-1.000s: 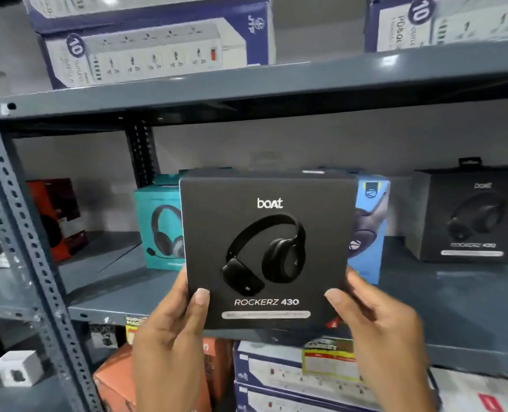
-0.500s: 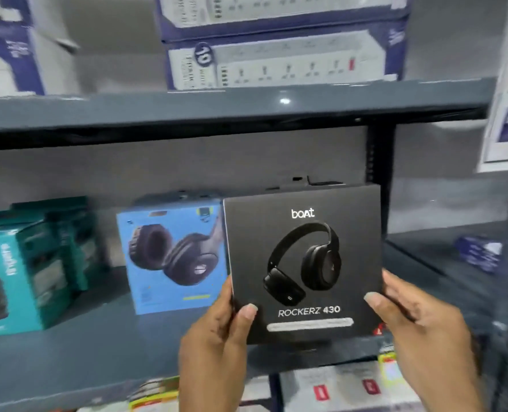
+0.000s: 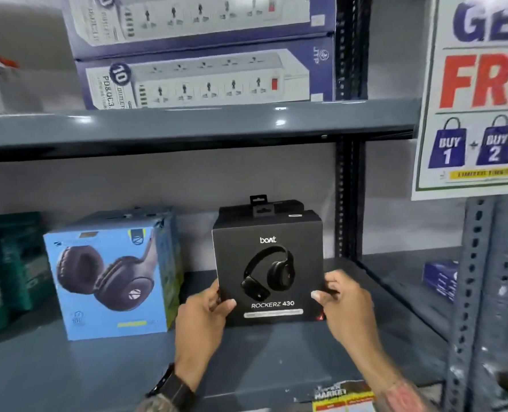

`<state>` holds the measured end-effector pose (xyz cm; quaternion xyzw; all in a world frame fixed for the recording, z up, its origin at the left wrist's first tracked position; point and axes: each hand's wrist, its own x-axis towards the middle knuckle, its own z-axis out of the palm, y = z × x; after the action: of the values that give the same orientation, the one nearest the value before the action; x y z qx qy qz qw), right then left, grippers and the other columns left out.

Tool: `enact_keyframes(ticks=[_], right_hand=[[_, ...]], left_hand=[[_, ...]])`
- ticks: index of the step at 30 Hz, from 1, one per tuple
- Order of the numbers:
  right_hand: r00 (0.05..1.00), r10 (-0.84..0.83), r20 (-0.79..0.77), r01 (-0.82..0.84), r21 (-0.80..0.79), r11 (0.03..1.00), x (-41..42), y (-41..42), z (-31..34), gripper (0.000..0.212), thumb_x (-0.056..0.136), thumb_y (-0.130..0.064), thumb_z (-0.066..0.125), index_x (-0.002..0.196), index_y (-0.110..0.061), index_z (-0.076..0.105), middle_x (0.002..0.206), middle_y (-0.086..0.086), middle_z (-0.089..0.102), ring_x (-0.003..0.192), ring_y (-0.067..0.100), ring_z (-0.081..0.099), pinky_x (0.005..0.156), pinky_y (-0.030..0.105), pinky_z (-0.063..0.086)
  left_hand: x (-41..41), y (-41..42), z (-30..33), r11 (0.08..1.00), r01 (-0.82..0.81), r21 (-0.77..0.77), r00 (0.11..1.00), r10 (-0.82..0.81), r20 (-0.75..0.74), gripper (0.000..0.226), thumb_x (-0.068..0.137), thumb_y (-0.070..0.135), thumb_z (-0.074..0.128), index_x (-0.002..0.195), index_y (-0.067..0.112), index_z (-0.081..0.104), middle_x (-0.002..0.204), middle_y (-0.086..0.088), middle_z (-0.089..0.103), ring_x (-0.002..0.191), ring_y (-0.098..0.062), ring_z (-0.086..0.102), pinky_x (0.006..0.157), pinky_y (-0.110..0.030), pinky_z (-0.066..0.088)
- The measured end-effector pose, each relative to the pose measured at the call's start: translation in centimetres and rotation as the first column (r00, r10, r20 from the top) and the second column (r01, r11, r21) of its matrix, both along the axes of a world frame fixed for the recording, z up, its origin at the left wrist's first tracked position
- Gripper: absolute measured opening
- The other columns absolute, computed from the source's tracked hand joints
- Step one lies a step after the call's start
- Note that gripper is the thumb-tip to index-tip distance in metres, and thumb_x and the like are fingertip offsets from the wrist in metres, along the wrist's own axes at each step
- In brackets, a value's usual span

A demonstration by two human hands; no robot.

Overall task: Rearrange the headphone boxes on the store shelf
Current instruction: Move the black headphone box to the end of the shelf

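A black headphone box (image 3: 269, 272) marked Rockerz 430 stands upright on the grey shelf (image 3: 276, 355), in front of a second black box (image 3: 285, 205) whose top and hang tab show behind it. My left hand (image 3: 205, 316) grips its lower left edge and my right hand (image 3: 346, 304) grips its lower right edge. A light blue headphone box (image 3: 110, 275) stands to its left, a small gap apart. Teal headphone boxes (image 3: 6, 269) sit blurred at the far left.
The shelf above (image 3: 187, 126) carries stacked power-strip boxes (image 3: 205, 75). A perforated upright (image 3: 349, 203) stands right behind the black boxes. A promotional poster (image 3: 479, 93) hangs at right over another upright (image 3: 473, 292). A small blue box (image 3: 440, 279) lies on the neighbouring shelf. Price labels (image 3: 345, 396) line the front edge.
The black box went from held up in front of the shelf to standing on it, right of the blue box, against the other black box. The view swung right.
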<state>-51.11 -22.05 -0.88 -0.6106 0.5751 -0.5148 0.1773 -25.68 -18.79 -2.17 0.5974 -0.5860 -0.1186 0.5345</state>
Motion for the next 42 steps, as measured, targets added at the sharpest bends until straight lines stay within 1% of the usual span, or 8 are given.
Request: enact_keyframes(ticks=[5, 8, 11, 17, 20, 25, 32, 42], right_hand=[[0.972, 0.182, 0.146, -0.181, -0.018, 0.983, -1.1, -0.6, -0.2, 0.034, 0.093, -0.025, 0.078, 0.124, -0.024, 0.065, 0.119, -0.008, 0.071, 0.1, 0.001, 0.069, 0.079, 0.014, 0.052], [0.763, 0.362, 0.535, -0.472, 0.079, 0.878, -1.4, -1.9, 0.5, 0.095, 0.082, -0.068, 0.073, 0.162, -0.036, 0.034, 0.16, -0.016, 0.044, 0.147, 0.009, 0.046, 0.122, 0.042, 0.038], [0.647, 0.427, 0.632, -0.615, 0.101, 0.782, -0.2, -3.2, 1.0, 0.132, 0.053, -0.102, 0.057, 0.164, -0.05, 0.008, 0.172, -0.024, 0.017, 0.16, 0.006, 0.016, 0.132, 0.049, 0.012], [0.618, 0.464, 0.635, -0.606, 0.009, 0.796, 1.4, -5.1, 1.7, 0.105, 0.076, -0.086, 0.039, 0.166, -0.044, 0.006, 0.174, -0.02, 0.013, 0.162, 0.011, 0.011, 0.129, 0.047, 0.012], [0.603, 0.479, 0.637, -0.617, -0.008, 0.787, 1.1, -6.3, 1.3, 0.106, 0.074, -0.078, 0.071, 0.164, -0.04, 0.027, 0.161, -0.019, 0.047, 0.152, 0.012, 0.04, 0.128, 0.046, 0.026], [0.667, 0.468, 0.579, -0.626, 0.095, 0.774, 0.6, -7.8, 0.8, 0.045, 0.087, -0.023, 0.082, 0.128, -0.033, 0.065, 0.123, -0.008, 0.079, 0.123, 0.017, 0.068, 0.113, 0.039, 0.046], [0.659, 0.448, 0.604, -0.623, 0.105, 0.775, 0.7, -8.3, 0.6, 0.045, 0.087, -0.026, 0.082, 0.13, -0.024, 0.067, 0.117, -0.004, 0.081, 0.12, 0.024, 0.071, 0.113, 0.047, 0.049], [0.723, 0.461, 0.514, -0.579, 0.088, 0.811, -1.4, -2.9, 0.4, 0.017, 0.093, -0.023, 0.077, 0.106, -0.027, 0.068, 0.103, -0.009, 0.08, 0.095, 0.007, 0.075, 0.083, 0.023, 0.056]], left_hand=[[0.6, -0.1, 0.8, 0.98, 0.192, 0.043, 0.913, -0.162, -0.373, 0.054, 0.102, 0.002, 0.069, 0.141, 0.038, 0.067, 0.131, 0.016, 0.08, 0.124, 0.004, 0.07, 0.107, -0.02, 0.051], [-0.3, -0.1, 3.0, 0.974, 0.228, 0.002, 0.631, -0.147, -0.762, 0.042, 0.112, 0.032, 0.052, 0.153, 0.021, 0.057, 0.159, 0.0, 0.061, 0.137, -0.017, 0.06, 0.123, -0.037, 0.039], [-2.3, -0.8, 3.8, 0.93, 0.367, -0.014, 0.578, -0.24, -0.78, 0.067, 0.112, 0.062, 0.025, 0.146, 0.021, 0.065, 0.15, 0.001, 0.07, 0.133, -0.018, 0.07, 0.116, -0.042, 0.048], [-3.2, -3.6, 3.3, 0.938, 0.345, -0.024, 0.56, -0.226, -0.797, 0.07, 0.104, 0.075, 0.029, 0.13, 0.03, 0.076, 0.124, 0.005, 0.085, 0.107, -0.011, 0.084, 0.095, -0.038, 0.059], [-2.7, -4.2, 3.4, 0.908, 0.419, -0.03, 0.548, -0.279, -0.789, 0.065, 0.106, 0.07, 0.032, 0.126, 0.027, 0.076, 0.124, 0.0, 0.085, 0.105, -0.014, 0.084, 0.091, -0.04, 0.061], [-0.9, -4.9, 2.4, 0.855, 0.518, 0.02, 0.59, -0.341, -0.732, 0.052, 0.107, 0.05, 0.049, 0.14, 0.016, 0.07, 0.135, -0.01, 0.081, 0.115, -0.023, 0.082, 0.097, -0.042, 0.064], [-0.9, -5.0, 1.5, 0.893, 0.435, 0.113, 0.74, -0.283, -0.61, 0.048, 0.1, 0.034, 0.069, 0.14, 0.007, 0.068, 0.126, -0.014, 0.084, 0.105, -0.021, 0.083, 0.087, -0.03, 0.067], [-1.1, -0.2, 0.8, 0.89, 0.436, 0.134, 0.795, -0.311, -0.521, 0.037, 0.106, 0.029, 0.065, 0.138, 0.012, 0.071, 0.125, -0.013, 0.084, 0.108, -0.025, 0.081, 0.092, -0.033, 0.067]])
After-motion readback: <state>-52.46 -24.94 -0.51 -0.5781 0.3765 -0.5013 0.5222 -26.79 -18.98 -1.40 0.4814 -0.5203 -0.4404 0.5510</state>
